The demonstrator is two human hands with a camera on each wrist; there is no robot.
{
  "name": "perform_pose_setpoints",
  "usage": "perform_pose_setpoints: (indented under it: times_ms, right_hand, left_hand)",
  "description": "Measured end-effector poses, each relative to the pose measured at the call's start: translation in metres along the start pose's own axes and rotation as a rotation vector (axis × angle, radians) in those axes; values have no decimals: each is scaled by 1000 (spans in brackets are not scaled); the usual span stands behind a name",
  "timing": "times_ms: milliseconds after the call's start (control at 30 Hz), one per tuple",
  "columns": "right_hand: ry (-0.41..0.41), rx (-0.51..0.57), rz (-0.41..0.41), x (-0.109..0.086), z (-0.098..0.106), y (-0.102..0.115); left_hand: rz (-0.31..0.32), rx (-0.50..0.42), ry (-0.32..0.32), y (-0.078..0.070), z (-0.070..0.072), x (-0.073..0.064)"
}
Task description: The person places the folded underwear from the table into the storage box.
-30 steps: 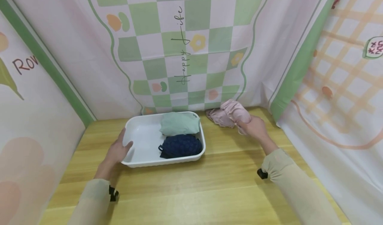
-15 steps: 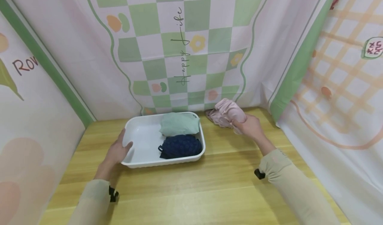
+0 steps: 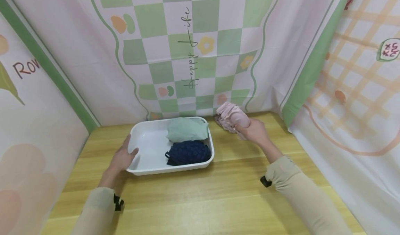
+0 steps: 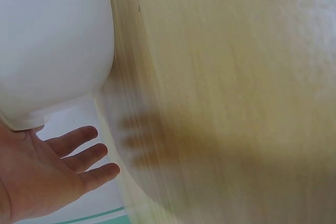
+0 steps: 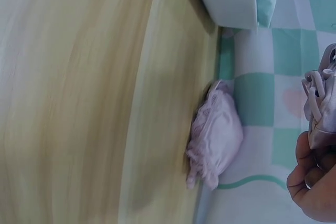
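Note:
My left hand (image 3: 122, 157) grips the left end of a white rectangular tray (image 3: 147, 148), thumb inside the rim. In the left wrist view, three fingers (image 4: 84, 158) extend free below the tray's outer side. My right hand (image 3: 255, 131) holds a folded pale pink bra (image 3: 235, 117), raised above the table to the right of the tray. Its thin straps show in the right wrist view, where the hand is partly cut off. Lying on the table against the curtain is a second pink satin piece with ruffled edges (image 5: 216, 135), mostly hidden behind the held bra in the head view.
Inside the tray's right half lie a mint green folded bra (image 3: 187, 129) at the back and a navy patterned one (image 3: 189, 153) in front. The wooden table (image 3: 187, 200) meets a checked curtain (image 3: 203, 68) at the back. Printed curtains also stand on both sides.
My right hand has shifted left with the pink bra, closer to the tray, now over the other pink piece. The left hand and the tray have stayed put.

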State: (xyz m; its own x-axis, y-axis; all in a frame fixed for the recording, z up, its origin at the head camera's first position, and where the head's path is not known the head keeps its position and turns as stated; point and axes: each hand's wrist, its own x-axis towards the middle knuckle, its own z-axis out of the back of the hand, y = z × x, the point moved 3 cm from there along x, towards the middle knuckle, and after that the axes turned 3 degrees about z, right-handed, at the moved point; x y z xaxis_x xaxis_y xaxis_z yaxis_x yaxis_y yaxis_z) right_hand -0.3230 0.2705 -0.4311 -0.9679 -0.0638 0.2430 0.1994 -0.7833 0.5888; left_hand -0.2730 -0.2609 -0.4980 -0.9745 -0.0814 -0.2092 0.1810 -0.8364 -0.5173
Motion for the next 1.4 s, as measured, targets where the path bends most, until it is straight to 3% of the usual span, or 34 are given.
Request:
perform_pose_setpoints:
  times_ms: [400,1100,1400]
  right_hand:
    - [28,39,10,2,-13,22]
    - [-2,54,91,6,-27,44]
    - [65,87,82,4,-33,59]
  left_hand:
    - [-2,-7,0,-1,1,-2]
    - [-6,-6,-4,0,0,0]
    - [-8,-21,-5,2,0,3]
